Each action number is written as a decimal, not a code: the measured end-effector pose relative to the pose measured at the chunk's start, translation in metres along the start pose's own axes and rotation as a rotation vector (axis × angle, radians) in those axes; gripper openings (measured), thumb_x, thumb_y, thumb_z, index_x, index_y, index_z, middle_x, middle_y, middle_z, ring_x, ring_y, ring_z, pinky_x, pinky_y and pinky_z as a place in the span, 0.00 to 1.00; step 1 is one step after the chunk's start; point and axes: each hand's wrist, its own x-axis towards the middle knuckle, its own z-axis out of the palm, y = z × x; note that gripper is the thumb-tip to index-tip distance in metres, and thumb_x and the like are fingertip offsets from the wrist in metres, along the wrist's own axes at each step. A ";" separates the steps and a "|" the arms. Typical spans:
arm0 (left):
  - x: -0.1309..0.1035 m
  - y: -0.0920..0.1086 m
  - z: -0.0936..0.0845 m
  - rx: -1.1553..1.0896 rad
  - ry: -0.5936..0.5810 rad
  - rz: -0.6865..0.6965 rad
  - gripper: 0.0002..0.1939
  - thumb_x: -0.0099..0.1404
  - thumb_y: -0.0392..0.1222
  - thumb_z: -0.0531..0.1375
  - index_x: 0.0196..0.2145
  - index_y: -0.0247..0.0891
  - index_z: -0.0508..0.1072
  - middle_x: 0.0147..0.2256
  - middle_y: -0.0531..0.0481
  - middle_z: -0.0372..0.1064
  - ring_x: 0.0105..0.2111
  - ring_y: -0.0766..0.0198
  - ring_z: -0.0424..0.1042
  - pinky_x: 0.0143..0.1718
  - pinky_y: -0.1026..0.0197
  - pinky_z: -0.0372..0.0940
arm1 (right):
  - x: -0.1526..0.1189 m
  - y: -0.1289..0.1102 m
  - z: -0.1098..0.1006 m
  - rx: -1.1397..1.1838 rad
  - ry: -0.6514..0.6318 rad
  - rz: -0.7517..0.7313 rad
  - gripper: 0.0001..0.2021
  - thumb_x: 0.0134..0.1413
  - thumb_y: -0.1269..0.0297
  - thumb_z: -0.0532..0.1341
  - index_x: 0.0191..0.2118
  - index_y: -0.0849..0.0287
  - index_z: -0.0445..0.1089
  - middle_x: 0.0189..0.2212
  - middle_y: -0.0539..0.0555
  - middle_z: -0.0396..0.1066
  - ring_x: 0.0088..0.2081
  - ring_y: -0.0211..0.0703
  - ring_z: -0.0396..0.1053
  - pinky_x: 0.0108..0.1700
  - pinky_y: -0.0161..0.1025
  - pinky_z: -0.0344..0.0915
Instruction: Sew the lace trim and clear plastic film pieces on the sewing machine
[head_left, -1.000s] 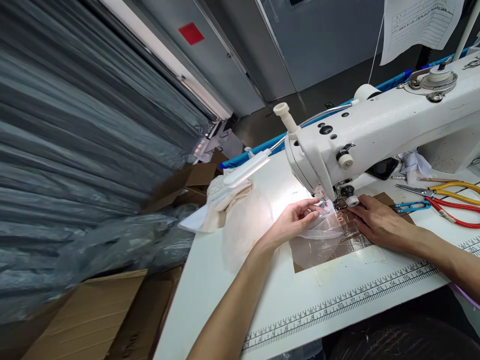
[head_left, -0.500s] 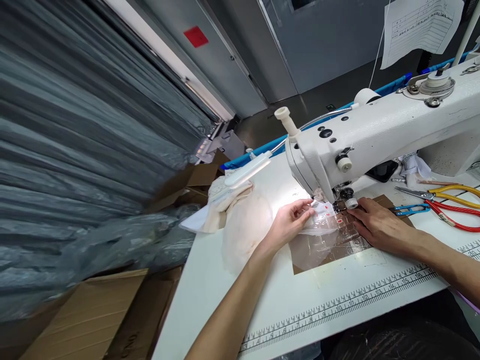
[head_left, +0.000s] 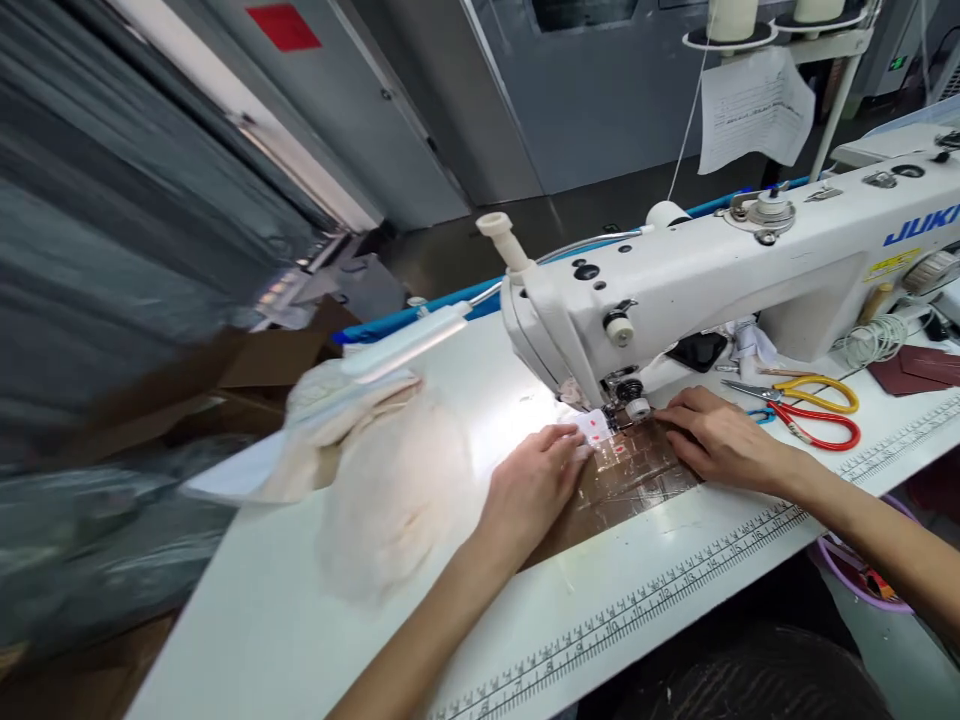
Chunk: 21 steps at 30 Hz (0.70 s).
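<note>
My left hand (head_left: 534,482) is by the needle area of a white sewing machine (head_left: 675,270), its fingers closed on the edge of a small white fabric piece (head_left: 595,427) with red marks. Part of that fabric is hidden under the fingers. On the other side of the presser foot, my right hand (head_left: 724,440) rests on the brown, tape-covered plate (head_left: 637,475). Its fingers are stretched toward the foot and somewhat apart, with nothing visible in them. A pale sheer fabric heap (head_left: 394,500) lies left of my left hand.
Scissors with red and yellow handles (head_left: 814,408) and blue snips (head_left: 761,415) lie right of my right hand. A lamp (head_left: 409,343) reaches over folded cloth (head_left: 352,420). A ruler strip (head_left: 645,610) runs along the table's front. Cardboard boxes (head_left: 277,360) stand at left.
The view has turned right, so the machine and table sit further left. My left hand now covers more of the white fabric, with its fingers closer together. My right hand stays beside the presser foot.
</note>
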 end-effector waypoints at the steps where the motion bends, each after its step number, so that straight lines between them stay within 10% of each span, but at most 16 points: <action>1: -0.002 -0.007 0.000 -0.051 0.007 0.023 0.15 0.71 0.45 0.49 0.39 0.41 0.75 0.46 0.47 0.75 0.39 0.56 0.76 0.37 0.57 0.72 | -0.006 0.004 -0.006 -0.014 -0.001 0.011 0.15 0.62 0.70 0.53 0.51 0.62 0.71 0.42 0.61 0.70 0.43 0.47 0.69 0.44 0.43 0.69; 11: -0.040 -0.007 -0.027 -0.285 0.011 0.058 0.13 0.69 0.41 0.50 0.38 0.41 0.74 0.39 0.48 0.78 0.37 0.59 0.77 0.38 0.57 0.74 | -0.051 0.052 -0.009 -0.171 0.115 -0.003 0.15 0.64 0.64 0.49 0.39 0.61 0.73 0.36 0.62 0.72 0.39 0.51 0.70 0.41 0.48 0.70; 15: -0.049 0.008 -0.024 -0.330 0.078 0.098 0.13 0.70 0.39 0.51 0.36 0.40 0.76 0.37 0.48 0.78 0.38 0.59 0.76 0.40 0.55 0.73 | -0.043 0.027 -0.002 0.058 0.182 0.073 0.15 0.66 0.57 0.48 0.32 0.57 0.66 0.29 0.58 0.71 0.32 0.47 0.70 0.37 0.45 0.68; 21: -0.054 0.019 -0.016 -0.403 0.209 0.078 0.13 0.71 0.40 0.53 0.37 0.38 0.77 0.37 0.47 0.77 0.36 0.62 0.75 0.37 0.58 0.72 | -0.007 -0.022 0.010 0.443 -0.106 0.260 0.11 0.64 0.54 0.49 0.35 0.55 0.59 0.24 0.50 0.70 0.26 0.42 0.68 0.30 0.38 0.64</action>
